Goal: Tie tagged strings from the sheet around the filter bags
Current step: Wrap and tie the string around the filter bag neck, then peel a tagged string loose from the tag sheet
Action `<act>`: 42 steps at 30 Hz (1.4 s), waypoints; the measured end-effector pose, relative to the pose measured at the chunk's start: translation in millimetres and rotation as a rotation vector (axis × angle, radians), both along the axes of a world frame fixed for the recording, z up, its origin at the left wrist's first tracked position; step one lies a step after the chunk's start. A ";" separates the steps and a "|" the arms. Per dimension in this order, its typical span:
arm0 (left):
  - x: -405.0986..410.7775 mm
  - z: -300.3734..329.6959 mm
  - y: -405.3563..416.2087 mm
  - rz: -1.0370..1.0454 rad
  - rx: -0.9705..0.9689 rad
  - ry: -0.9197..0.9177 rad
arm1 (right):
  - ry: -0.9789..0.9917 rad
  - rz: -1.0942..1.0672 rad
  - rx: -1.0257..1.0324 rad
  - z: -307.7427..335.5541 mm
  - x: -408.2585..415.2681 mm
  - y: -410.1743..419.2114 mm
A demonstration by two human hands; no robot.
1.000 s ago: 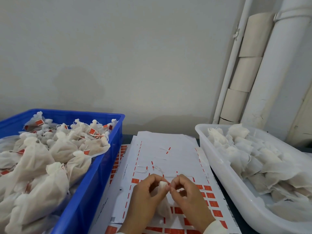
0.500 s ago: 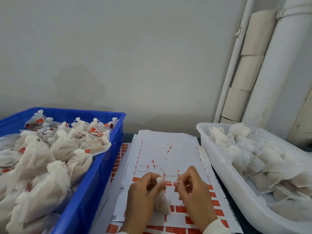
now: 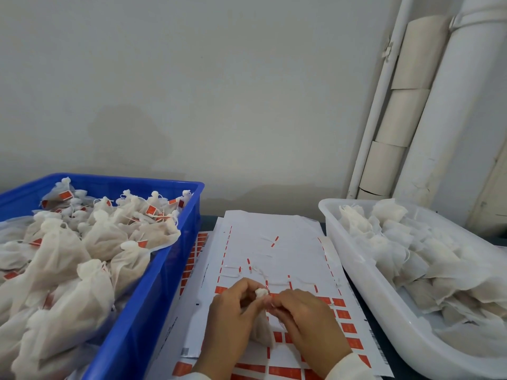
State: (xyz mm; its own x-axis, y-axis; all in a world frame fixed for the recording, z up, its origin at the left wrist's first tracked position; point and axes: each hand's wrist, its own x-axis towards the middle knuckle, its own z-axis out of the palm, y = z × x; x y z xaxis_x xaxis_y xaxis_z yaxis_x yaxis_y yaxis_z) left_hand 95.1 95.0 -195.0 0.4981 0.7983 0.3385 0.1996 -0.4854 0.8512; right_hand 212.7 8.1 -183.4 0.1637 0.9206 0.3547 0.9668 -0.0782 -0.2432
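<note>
At lower centre, the left hand (image 3: pixel 233 311) and right hand (image 3: pixel 304 316) each keep a pinching grip on a filter bag (image 3: pixel 262 329) above the tag sheet (image 3: pixel 274 242). Left of them sits a blue crate (image 3: pixel 153 283) of tied bags, right a white tub (image 3: pixel 365 294) of untied ones; pale wall (image 3: pixel 219 91) behind.

Filter bag (image 3: pixel 262 329): white mesh, neck gathered into small tuft, upright between both hands, body hanging below fingers. Tagged string: thin, white, pinched at bag neck, mostly hidden. Sheet (image 3: pixel 274 242): white, flat under hands, red tags in rows near hands, far half mostly stripped. Tied bags (image 3: pixel 90 242) heaped left of hands; untied bags (image 3: pixel 406 242) heaped right.
</note>
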 end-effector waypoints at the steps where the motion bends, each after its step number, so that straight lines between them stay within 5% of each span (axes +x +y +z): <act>1: -0.6 0.0 0.2 -0.004 0.003 0.000 | 0.001 -0.020 0.010 0.0 0.6 -0.7; 12: -1.4 -1.2 -5.4 -0.062 0.108 0.076 | -0.131 -0.122 0.303 3.8 -5.0 -0.9; 21: -3.7 2.4 -2.4 -0.013 0.145 0.108 | -0.048 -0.115 0.353 -7.7 -1.5 4.5; 25: -7.4 4.4 5.1 0.015 0.102 0.097 | 0.209 -0.059 0.141 -7.9 2.5 2.6; 31: -20.0 -0.6 26.2 0.203 0.011 0.213 | 0.272 -0.012 -0.207 -2.6 -3.9 -4.2; 34: -21.4 -8.0 32.1 0.228 -0.021 0.278 | 0.170 0.001 -0.440 -5.3 -6.5 -11.0; 42: -20.4 -7.5 28.2 0.121 -0.008 0.393 | -0.115 -0.002 -0.466 -7.6 -5.0 -17.7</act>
